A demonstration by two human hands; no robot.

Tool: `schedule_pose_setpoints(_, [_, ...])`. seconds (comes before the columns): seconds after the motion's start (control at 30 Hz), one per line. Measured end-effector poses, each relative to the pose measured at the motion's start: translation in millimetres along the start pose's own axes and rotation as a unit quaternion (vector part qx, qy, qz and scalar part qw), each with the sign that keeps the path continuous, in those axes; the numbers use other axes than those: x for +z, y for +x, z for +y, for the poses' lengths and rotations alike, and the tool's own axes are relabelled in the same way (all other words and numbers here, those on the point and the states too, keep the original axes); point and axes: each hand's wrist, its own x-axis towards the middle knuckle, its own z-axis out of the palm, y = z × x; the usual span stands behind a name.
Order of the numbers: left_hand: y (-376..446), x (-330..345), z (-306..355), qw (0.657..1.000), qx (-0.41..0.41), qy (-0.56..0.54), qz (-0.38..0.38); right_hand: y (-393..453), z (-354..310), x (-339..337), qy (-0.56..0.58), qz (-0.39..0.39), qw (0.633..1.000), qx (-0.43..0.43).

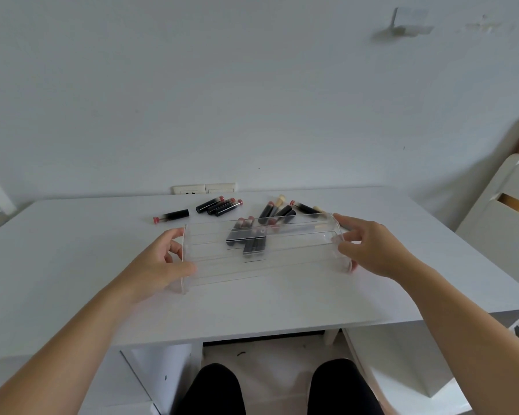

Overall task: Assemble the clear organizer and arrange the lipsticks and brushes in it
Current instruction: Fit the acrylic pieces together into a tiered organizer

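1. You hold the clear organizer (pixel 264 253) by its two ends at the middle of the white desk (pixel 72 265). Your left hand (pixel 159 265) has its thumb laid along the left end wall with the fingers curled round behind it. Your right hand (pixel 369 250) is at the right end, fingers spread and only lightly bent against the wall. That reads as steadying contact more than a firm clasp.

2. The organizer looks like a single stepped tray with long shelves running side to side. Whether it is fully put together, or rests flat on the desk, cannot be told through the clear plastic.

3. Arranging appears not yet begun. Dark tubes show through the tray's middle, but they seem to lie on the desk behind or under it, not in a row on any shelf; the transparency leaves this uncertain.

4. Loose stock lies at the far side of the desk: one lone lipstick (pixel 171 216) at the left, a cluster of lipsticks (pixel 219 205) beside it, and a mixed pile of lipsticks and brushes (pixel 282 209) to the right, just behind the tray's back edge.

5. Left to do, by this view: settle the tray, then load every lipstick and brush.
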Motion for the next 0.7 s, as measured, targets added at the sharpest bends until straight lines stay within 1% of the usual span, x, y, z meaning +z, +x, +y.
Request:
schedule_pose_setpoints(0.07, [1.0, -0.3, 0.0, 1.0, 0.002, 0.002, -0.005, 0.8, 0.3, -0.7, 0.0, 0.0, 1.0, -0.003])
schedule_pose_setpoints(0.2, [3.2, -2.9, 2.0, 1.0, 0.0, 0.008, 0.009, 1.4, 1.2, -1.2, 0.007, -0.01, 1.0, -0.005])
schedule_pose_setpoints(0.4, [1.3, -7.5, 5.2, 1.0, -0.005, 0.006, -0.013, 0.6, 5.5, -1.9, 0.023, -0.01, 1.0, -0.005])
schedule_pose_setpoints(0.7, [0.1, -5.9, 5.8, 0.999, -0.003, 0.012, -0.035, -1.2, 5.7, -1.1, 0.01, -0.007, 1.0, 0.0])
